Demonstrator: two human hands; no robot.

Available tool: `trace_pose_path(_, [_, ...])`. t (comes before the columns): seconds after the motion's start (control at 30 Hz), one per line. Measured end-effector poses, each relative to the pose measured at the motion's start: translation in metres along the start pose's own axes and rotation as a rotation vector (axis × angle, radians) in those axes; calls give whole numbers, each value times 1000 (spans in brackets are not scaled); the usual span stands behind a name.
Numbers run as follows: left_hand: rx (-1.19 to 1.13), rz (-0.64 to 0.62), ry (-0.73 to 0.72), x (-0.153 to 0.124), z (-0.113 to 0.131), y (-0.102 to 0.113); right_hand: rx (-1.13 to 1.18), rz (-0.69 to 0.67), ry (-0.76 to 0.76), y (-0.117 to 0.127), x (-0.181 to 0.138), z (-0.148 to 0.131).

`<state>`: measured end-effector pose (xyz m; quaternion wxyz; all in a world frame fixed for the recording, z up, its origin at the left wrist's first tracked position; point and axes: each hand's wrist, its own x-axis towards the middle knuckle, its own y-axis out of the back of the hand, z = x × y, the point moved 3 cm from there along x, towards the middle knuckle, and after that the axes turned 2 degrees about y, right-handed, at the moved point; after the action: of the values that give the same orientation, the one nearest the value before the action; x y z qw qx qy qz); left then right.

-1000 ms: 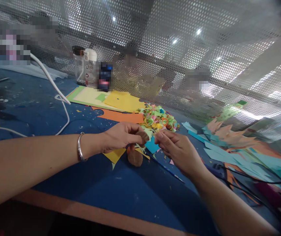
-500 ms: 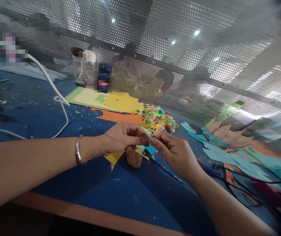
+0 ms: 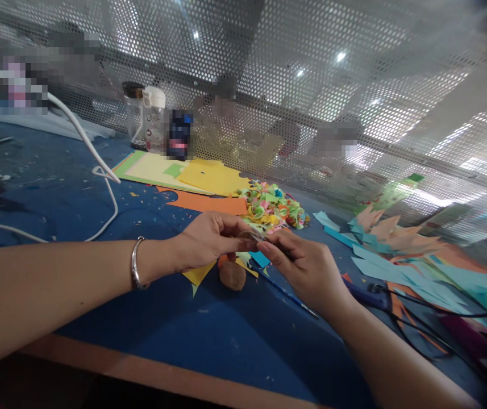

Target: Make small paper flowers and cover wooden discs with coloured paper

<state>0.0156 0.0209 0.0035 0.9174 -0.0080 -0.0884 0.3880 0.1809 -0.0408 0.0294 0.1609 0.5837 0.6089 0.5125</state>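
Above the blue table, my left hand [image 3: 209,241] pinches a small, thin, brownish round piece [image 3: 247,234] between thumb and fingers. My right hand [image 3: 305,264] meets it from the other side, its thumb and fingers closed at the piece's edge. What exactly the right fingertips grip is partly hidden. Just below the hands lies a brown, rounded lump [image 3: 232,276], with orange paper behind it. A yellow paper scrap [image 3: 199,274] lies left of the lump, and a thin blue stick-like tool [image 3: 290,296] to its right.
A heap of paper scraps [image 3: 271,204] lies behind the hands, beside orange paper [image 3: 204,201] and yellow paper [image 3: 211,176]. Bottles [image 3: 154,122] and a phone [image 3: 179,135] stand by the mesh screen. Folded paper pieces [image 3: 396,233] and dark cables [image 3: 422,309] lie right; a white cable [image 3: 81,128] left.
My fingertips have shifted slightly around the small piece, which now sits flatter and shows less of itself. The lump, the papers and the tool have stayed in place.
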Motion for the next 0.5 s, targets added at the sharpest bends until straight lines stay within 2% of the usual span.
trace_pose_path(0.5, [47,-5,-20,0,0,0,-4,14,24,2,0,-5])
